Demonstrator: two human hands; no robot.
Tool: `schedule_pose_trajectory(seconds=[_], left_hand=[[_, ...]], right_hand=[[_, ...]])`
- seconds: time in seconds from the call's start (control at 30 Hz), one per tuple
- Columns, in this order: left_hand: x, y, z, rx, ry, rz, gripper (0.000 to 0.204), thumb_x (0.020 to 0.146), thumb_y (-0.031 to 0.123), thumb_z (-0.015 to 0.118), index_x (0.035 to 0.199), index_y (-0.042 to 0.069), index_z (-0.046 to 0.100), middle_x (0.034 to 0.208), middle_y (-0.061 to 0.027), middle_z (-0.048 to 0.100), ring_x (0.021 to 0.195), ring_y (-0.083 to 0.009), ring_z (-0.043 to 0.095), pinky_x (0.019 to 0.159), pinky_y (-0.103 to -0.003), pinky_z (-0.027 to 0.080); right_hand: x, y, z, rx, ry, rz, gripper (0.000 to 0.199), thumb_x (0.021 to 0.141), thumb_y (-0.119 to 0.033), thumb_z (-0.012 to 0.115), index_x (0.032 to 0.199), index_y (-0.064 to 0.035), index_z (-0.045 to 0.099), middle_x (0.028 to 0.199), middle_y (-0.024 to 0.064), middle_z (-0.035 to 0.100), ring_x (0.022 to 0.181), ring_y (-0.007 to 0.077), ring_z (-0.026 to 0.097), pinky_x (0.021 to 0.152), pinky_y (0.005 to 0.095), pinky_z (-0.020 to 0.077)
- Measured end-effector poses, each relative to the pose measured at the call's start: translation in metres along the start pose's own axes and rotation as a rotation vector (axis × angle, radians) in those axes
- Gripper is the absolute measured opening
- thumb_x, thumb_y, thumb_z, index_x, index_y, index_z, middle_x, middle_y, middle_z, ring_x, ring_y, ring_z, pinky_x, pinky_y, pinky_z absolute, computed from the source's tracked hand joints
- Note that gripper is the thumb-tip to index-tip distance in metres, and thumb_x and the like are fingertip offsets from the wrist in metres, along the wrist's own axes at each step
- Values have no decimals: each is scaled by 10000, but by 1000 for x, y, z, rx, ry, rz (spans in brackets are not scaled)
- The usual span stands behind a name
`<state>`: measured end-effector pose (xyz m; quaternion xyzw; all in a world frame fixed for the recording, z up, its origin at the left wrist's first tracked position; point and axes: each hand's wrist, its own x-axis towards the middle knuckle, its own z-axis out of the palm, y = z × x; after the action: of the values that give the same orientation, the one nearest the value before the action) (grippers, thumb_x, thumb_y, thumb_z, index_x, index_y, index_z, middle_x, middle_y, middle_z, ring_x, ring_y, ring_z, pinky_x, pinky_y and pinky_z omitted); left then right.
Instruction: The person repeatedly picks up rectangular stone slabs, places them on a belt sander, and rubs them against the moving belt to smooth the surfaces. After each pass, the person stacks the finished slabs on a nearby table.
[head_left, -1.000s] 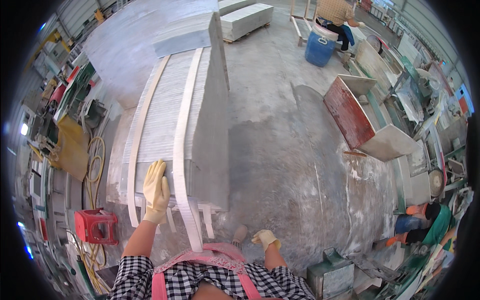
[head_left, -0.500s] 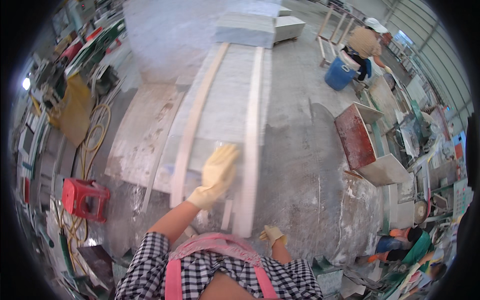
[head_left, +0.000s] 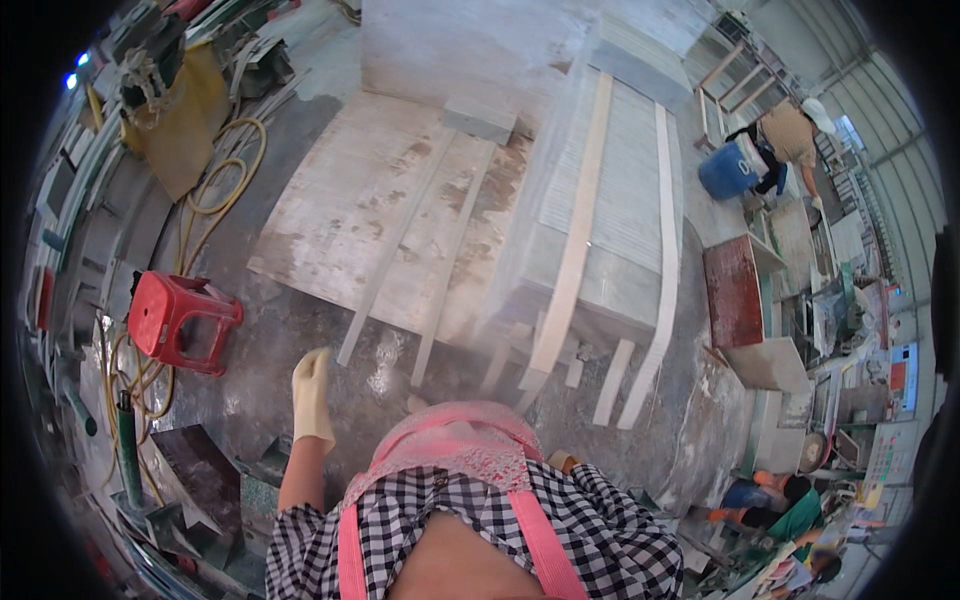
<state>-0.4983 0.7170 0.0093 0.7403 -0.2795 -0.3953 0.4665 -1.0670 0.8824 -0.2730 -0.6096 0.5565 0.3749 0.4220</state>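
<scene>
My left hand (head_left: 313,395), in a cream rubber glove, hangs over the wet floor beside the red stool. Its fingers look curled together, with nothing visible in them. Only a bit of my gloved right hand (head_left: 565,461) shows by my right side; its fingers are hidden. Ahead on the right is a long stack of pale grey slabs (head_left: 625,200). Two long pale strips, a left strip (head_left: 585,210) and a right strip (head_left: 667,240), lie lengthwise over it. Neither hand touches the stack.
A stained board (head_left: 330,210) lies left of the stack, bearing two thin bars and a small grey block (head_left: 480,122). The red plastic stool (head_left: 185,320) and a yellow hose (head_left: 245,160) are at left. At right are a red-sided box (head_left: 733,290), a blue drum (head_left: 728,172) and two co-workers.
My view has swung left, so the slab stack now sits further right. My left hand has come off from above the stack to my left side. My right hand has dropped mostly out of sight.
</scene>
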Motion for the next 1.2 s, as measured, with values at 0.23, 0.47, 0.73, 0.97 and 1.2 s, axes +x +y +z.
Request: schedule_pose_trajectory(seconds=[0.23, 0.47, 0.73, 0.97, 1.2], left_hand=[[-18, -264, -107, -88, 222, -308, 258, 948, 303, 576, 952, 63, 671, 859, -9, 629, 789, -130, 585, 690, -308, 450], [-115, -262, -150, 181, 244, -608, 371, 901, 306, 527, 1105, 26, 658, 1002, -133, 672, 891, -245, 601, 826, -366, 481], [-113, -231, -159, -28, 806, -595, 448, 901, 367, 605, 1175, 23, 686, 1144, -161, 710, 1072, -272, 661, 944, -392, 503], [-92, -213, -191, -128, 974, -538, 302, 882, 293, 633, 1016, 36, 720, 862, -60, 709, 809, -186, 656, 733, -367, 529], [-111, -225, -189, -1, 1184, -517, 369, 911, 328, 597, 1080, 19, 706, 997, -166, 721, 948, -274, 686, 837, -402, 530]], right_hand=[[17, -79, -97, 220, -65, -44, 317, 993, -330, 505, 1119, -115, 701, 1068, 160, 727, 996, 357, 682, 864, 421, 529], [61, -164, -211, 88, -93, -186, 305, 1000, -309, 508, 1097, -72, 674, 1014, 183, 723, 937, 355, 693, 829, 418, 554], [131, -328, -393, -22, -133, -350, 300, 1008, -286, 510, 1071, -24, 643, 953, 210, 720, 869, 353, 705, 789, 414, 581], [153, -497, -450, -85, -195, -449, 304, 1015, -265, 513, 1048, 19, 615, 899, 233, 716, 809, 351, 716, 755, 411, 606], [153, -686, -435, -226, -283, -728, 315, 1022, -245, 515, 1026, 61, 588, 845, 256, 713, 750, 349, 727, 720, 408, 630]])
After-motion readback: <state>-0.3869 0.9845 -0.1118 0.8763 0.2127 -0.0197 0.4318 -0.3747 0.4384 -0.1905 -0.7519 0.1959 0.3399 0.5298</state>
